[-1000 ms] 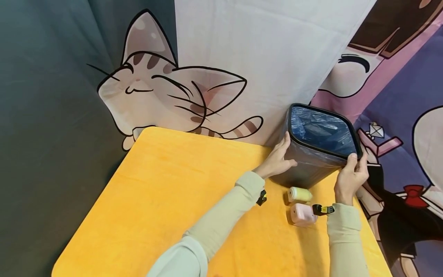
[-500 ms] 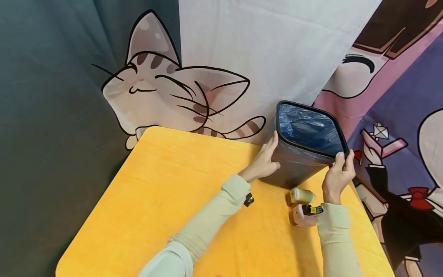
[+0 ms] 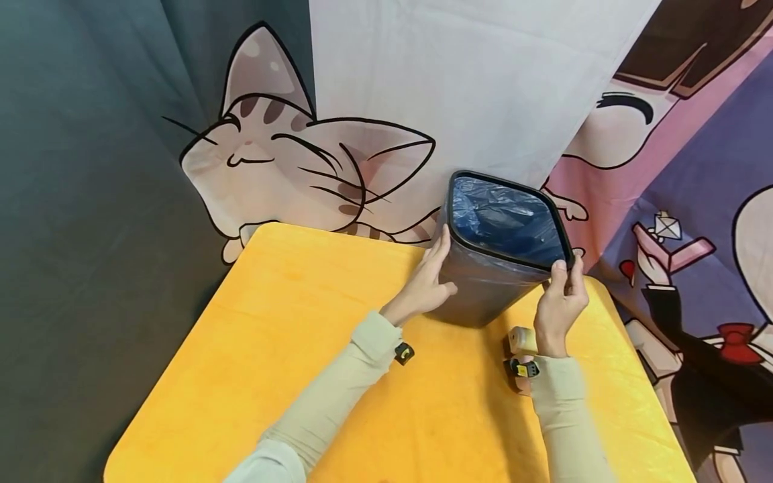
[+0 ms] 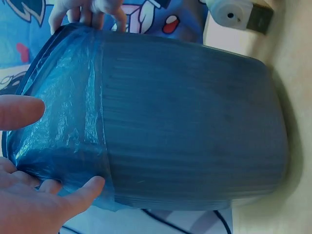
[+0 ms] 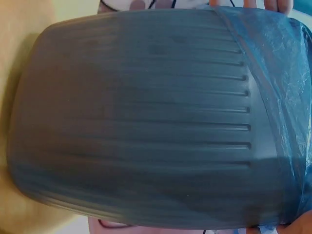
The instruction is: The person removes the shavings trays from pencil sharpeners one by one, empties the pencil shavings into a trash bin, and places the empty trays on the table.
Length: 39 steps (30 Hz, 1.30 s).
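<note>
A dark grey trash can [image 3: 474,285] stands tilted a little on the table, lined with a blue plastic bag [image 3: 501,221] folded over its black rim. My left hand [image 3: 419,282] lies against the can's left side, its fingers straight and the thumb spread toward the front face. At the front right corner of the rim, my right hand [image 3: 560,302] pinches the can between thumb and fingers. Ribbed grey wall [image 5: 146,117] fills the right wrist view. Whether the base touches the table cannot be told.
Beside my right wrist are a small pale yellow object [image 3: 522,340] and a pink one [image 3: 524,386], partly hidden by the wrist camera. The yellow table [image 3: 290,322] meets a printed cat curtain [image 3: 272,174] behind, with another printed cloth [image 3: 694,302] at the right.
Both hands have moved the trash can to the left across the table, keeping the same hold. My right wrist now covers more of the two small objects.
</note>
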### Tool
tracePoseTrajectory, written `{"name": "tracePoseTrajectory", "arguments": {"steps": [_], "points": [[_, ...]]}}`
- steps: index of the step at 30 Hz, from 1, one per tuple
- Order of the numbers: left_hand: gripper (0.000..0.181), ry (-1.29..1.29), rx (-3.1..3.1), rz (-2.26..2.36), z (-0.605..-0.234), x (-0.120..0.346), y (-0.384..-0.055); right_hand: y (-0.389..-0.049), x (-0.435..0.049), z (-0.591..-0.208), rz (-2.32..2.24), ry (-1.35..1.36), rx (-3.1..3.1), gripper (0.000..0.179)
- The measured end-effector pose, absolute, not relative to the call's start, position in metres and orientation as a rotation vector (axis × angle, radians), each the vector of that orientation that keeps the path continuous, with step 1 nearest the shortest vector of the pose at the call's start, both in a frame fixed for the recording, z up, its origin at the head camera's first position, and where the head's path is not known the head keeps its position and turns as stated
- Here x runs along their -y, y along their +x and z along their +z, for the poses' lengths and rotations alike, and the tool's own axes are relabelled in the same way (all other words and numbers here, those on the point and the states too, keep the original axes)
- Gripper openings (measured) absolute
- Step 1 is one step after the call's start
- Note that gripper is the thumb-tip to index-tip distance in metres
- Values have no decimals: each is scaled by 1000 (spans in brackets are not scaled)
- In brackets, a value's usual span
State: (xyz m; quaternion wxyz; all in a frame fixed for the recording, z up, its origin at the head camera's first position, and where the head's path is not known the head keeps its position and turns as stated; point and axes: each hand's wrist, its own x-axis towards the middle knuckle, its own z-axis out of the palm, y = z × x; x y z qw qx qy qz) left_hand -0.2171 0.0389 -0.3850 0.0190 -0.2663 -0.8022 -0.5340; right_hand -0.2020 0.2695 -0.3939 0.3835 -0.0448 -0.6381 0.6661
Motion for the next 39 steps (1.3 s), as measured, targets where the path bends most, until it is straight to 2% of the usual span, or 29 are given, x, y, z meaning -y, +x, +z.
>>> {"name": "tracePoseTrajectory", "arguments": {"steps": [8, 15, 21, 26, 39], "points": [[105, -803, 2423, -1768, -387, -11, -198, -181, -232, -378, 1746, -61, 1638, 49], [99, -792, 2403, -1944, -354, 17, -157, -173, -217, -386, 1739, -25, 1633, 48], [96, -762, 2344, -1961, -361, 35, -140, -159, -201, -393, 1725, 19, 1637, 44], [94, -711, 2306, -1993, -369, 46, -129, -144, -186, -394, 1755, 33, 1645, 48], [95, -652, 2222, -1945, -381, 54, -118, -125, -165, -384, 1805, 75, 1649, 51]]}}
